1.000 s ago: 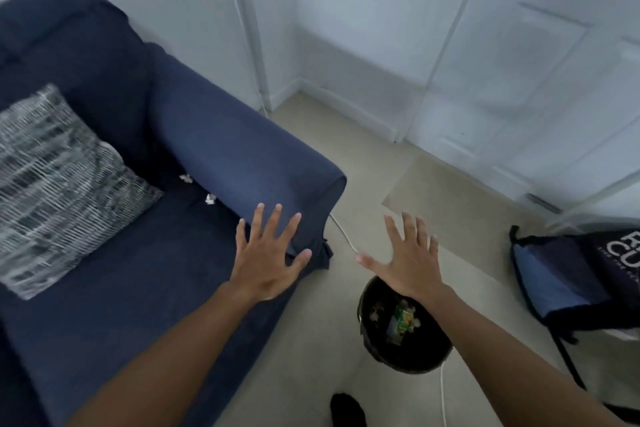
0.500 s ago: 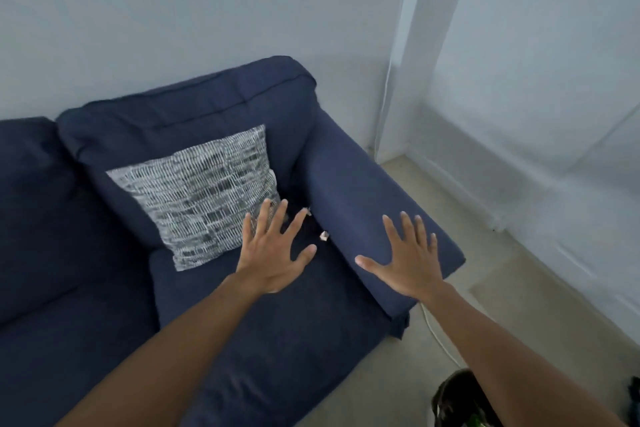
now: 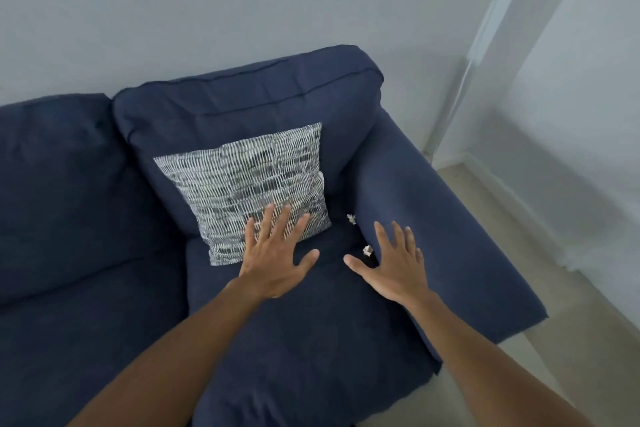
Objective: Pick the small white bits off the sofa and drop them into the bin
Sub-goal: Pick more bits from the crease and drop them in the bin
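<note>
White bits, two of them by my count, sit in the crease where the seat meets the armrest of the navy sofa! Nearer bit lies just beside the right hand, at about eleven o'clock from the palm, tucked between thumb and forefinger. Farther bit sits up the crease at twelve o'clock from its partner, close to the corner of the patterned cushion.

Right hand is spread wide, five fingers fanned, nothing pinched, hovering over the seat. My read: it's lined up on the crease because that's where the scraps have gathered. Left hand is just as flat and empty, fingertips overlapping the cushion's lower edge; whether it presses the fabric or floats above, I can't tell. Perhaps it's there to steady things or hold the cushion off the crease.

Tally: two hands, both splayed and empty; two scraps; one cushion; one sofa with two back cushions showing. Bin? Nowhere in shot. Neither bit has been lifted yet, so a thumb-and-forefinger pinch on the near scrap looks like the natural call.
</note>
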